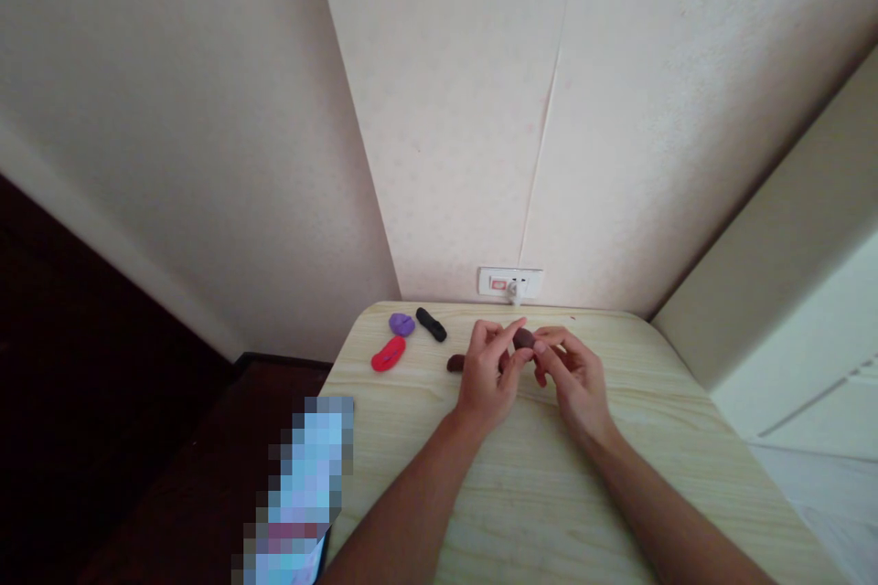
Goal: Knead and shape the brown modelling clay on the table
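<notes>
A small rounded lump of brown modelling clay (525,339) sits between my two hands, just above the table. My right hand (574,375) pinches its right side with thumb and fingertips. On the other side, the thumb and index finger of my left hand (488,375) press against the lump, the index finger fairly straight. Another brown clay piece (455,364) lies on the table at the left of my left hand, partly hidden by it. More brown clay shows behind the left fingers, but I cannot tell whether it is the same piece.
Toward the table's back left lie purple clay (401,324), a black clay roll (431,324) and red clay (389,354) with a purple streak. The wooden table (535,494) meets a wall with a socket (510,281) and plug. A blurred-out screen (302,484) stands at the left edge.
</notes>
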Demonstrator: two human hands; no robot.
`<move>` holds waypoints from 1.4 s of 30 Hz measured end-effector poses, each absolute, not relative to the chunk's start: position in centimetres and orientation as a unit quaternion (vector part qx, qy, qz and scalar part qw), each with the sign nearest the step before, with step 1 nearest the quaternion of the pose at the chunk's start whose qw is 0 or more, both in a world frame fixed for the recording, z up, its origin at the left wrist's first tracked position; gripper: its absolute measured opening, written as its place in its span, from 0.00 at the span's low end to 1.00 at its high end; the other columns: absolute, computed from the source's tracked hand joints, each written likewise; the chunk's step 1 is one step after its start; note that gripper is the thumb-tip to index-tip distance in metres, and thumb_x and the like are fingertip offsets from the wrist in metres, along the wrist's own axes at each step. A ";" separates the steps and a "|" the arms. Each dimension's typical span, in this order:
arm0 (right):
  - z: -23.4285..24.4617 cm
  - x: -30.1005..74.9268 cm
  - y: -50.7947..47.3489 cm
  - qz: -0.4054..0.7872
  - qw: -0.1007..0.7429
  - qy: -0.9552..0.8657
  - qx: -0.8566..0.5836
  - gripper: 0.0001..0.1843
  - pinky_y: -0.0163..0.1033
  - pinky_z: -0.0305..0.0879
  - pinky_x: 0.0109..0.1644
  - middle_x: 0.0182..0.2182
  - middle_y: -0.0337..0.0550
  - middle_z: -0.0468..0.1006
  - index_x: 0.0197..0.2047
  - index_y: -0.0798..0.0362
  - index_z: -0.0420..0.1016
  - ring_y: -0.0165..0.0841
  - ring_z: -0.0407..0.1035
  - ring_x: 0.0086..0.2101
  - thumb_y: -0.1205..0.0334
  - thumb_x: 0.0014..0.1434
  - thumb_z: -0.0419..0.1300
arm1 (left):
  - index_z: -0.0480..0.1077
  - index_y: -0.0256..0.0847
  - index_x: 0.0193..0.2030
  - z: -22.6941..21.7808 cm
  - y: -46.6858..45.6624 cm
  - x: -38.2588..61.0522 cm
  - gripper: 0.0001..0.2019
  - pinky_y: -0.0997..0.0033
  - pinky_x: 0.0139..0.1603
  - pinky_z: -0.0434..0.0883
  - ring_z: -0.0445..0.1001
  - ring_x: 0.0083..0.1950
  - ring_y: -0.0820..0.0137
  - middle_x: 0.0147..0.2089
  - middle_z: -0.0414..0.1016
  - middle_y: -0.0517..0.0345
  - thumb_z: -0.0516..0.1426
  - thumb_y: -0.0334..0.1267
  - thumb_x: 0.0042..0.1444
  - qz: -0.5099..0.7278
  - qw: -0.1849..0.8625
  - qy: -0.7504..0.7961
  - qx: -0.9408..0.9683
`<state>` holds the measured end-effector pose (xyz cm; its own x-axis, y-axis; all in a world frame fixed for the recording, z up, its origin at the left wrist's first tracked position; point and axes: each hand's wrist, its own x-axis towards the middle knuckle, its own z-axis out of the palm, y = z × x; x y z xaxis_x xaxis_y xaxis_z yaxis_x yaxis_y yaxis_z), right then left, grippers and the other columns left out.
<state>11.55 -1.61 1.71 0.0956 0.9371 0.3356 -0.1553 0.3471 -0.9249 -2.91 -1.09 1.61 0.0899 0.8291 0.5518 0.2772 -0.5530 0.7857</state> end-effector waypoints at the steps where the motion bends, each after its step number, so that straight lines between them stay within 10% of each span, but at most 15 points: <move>1: 1.8 11.5 -1.7 0.434 0.636 -0.515 -0.378 0.12 0.33 0.62 0.23 0.38 0.41 0.75 0.32 0.51 0.79 0.25 0.66 0.24 0.52 0.60 0.70 | 0.72 0.39 0.65 1.7 -1.1 -2.9 0.21 0.64 0.48 0.77 0.74 0.47 0.65 0.50 0.68 0.48 0.55 0.45 0.70 0.538 0.253 0.396 0.699; 7: 2.1 10.9 -2.0 0.465 0.625 -0.502 -0.376 0.16 0.32 0.66 0.22 0.33 0.38 0.75 0.31 0.51 0.73 0.26 0.68 0.23 0.50 0.58 0.72 | 0.70 0.38 0.63 2.1 -1.5 -2.8 0.20 0.56 0.65 0.69 0.71 0.59 0.60 0.56 0.70 0.46 0.46 0.42 0.74 0.521 0.285 0.360 0.720; 14: 2.1 10.7 -2.2 0.459 0.611 -0.516 -0.387 0.20 0.35 0.71 0.26 0.29 0.37 0.77 0.52 0.49 0.78 0.30 0.70 0.25 0.49 0.60 0.70 | 0.60 0.39 0.74 1.5 -1.6 -3.0 0.26 0.55 0.63 0.70 0.70 0.58 0.59 0.58 0.62 0.45 0.47 0.41 0.72 0.496 0.312 0.358 0.727; 25: 2.1 11.1 -1.8 0.401 0.627 -0.520 -0.419 0.16 0.41 0.77 0.42 0.37 0.45 0.85 0.45 0.50 0.83 0.35 0.77 0.35 0.47 0.62 0.67 | 0.69 0.40 0.63 1.7 -1.1 -2.7 0.18 0.60 0.55 0.74 0.74 0.53 0.63 0.53 0.73 0.49 0.56 0.40 0.69 0.561 0.273 0.372 0.688; 34: 2.1 11.3 -1.4 0.413 0.609 -0.532 -0.419 0.18 0.35 0.69 0.26 0.27 0.40 0.80 0.44 0.52 0.81 0.29 0.69 0.23 0.46 0.60 0.69 | 0.78 0.43 0.53 2.1 -1.0 -2.7 0.13 0.64 0.52 0.76 0.77 0.50 0.65 0.49 0.78 0.52 0.58 0.30 0.65 0.577 0.238 0.362 0.692; 42: 2.2 11.3 -1.4 0.435 0.617 -0.524 -0.395 0.18 0.39 0.76 0.37 0.34 0.43 0.85 0.46 0.50 0.81 0.33 0.76 0.31 0.48 0.58 0.71 | 0.76 0.42 0.55 2.4 -1.2 -2.7 0.13 0.60 0.54 0.77 0.76 0.53 0.63 0.52 0.76 0.49 0.59 0.38 0.67 0.594 0.261 0.357 0.672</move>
<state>11.29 -1.37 2.15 0.0716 0.9501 0.3035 -0.1224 0.3104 -0.9427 -2.65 -1.22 2.39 0.0389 0.7903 0.6114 0.1703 -0.6082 0.7753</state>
